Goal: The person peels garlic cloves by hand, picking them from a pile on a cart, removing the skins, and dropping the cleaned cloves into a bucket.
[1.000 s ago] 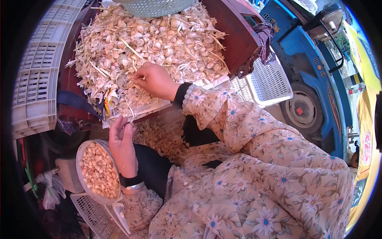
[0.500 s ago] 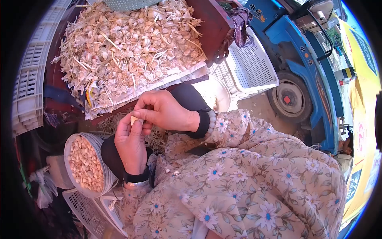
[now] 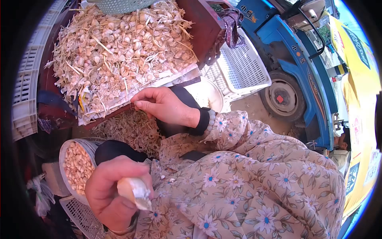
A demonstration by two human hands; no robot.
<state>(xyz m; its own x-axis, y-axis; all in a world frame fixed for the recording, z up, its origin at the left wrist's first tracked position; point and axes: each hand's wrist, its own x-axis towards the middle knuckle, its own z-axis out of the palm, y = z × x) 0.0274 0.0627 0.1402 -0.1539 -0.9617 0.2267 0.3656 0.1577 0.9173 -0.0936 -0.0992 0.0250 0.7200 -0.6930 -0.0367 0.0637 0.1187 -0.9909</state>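
Close to the camera at the lower left, my left hand (image 3: 113, 191) pinches a pale garlic clove (image 3: 134, 192) between thumb and fingers. My right hand (image 3: 169, 107) is apart from it, just below the front edge of the garlic heap (image 3: 131, 44); its thumb and index fingertips are together, and anything between them is too small to make out. The heap of loose cloves, husks and stems lies on a sheet on a dark red surface. Left of my left hand, a round container (image 3: 92, 147) holds many cloves (image 3: 77, 163), and my hand partly covers it.
Dry husks (image 3: 133, 129) lie below the heap. A white basin (image 3: 213, 93) and white crate (image 3: 243, 63) stand right of it. Other crates (image 3: 26, 85), (image 3: 81, 211) are at the left. A blue vehicle (image 3: 294, 67) and part of a person (image 3: 340, 149) are at the right.
My hands, together at the clove before, are now apart. My left hand has come down and nearer the camera with a clove. My right hand stays near the heap. The view has shifted slightly.
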